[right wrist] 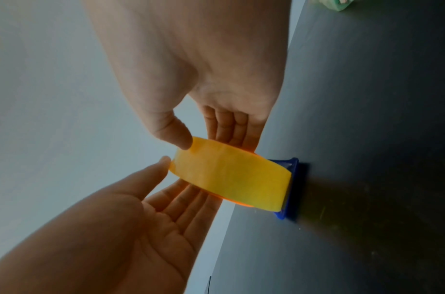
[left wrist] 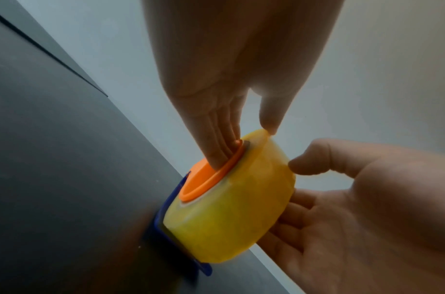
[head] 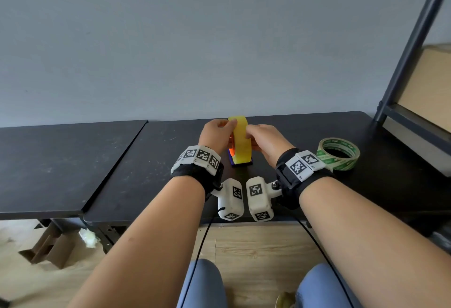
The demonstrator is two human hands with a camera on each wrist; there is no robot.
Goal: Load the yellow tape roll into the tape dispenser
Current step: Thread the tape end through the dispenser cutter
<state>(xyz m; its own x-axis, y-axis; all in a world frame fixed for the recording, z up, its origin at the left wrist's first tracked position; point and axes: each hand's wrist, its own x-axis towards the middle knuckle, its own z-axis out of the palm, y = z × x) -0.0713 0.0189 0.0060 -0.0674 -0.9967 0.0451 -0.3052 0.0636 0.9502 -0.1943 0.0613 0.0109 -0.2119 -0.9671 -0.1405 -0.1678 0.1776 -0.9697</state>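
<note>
The yellow tape roll stands on edge on the blue tape dispenser, with the orange hub in its core. My left hand holds it from the left: straight fingers press the hub and the thumb touches the roll's top rim. My right hand holds the right side, fingers flat along that face and thumb on the rim. In the right wrist view the dispenser's blue base sits on the black table beneath the roll.
A green-printed tape roll lies flat on the black table to the right of my hands. A dark metal shelf frame with a cardboard box rises at the far right. A second black tabletop adjoins on the left.
</note>
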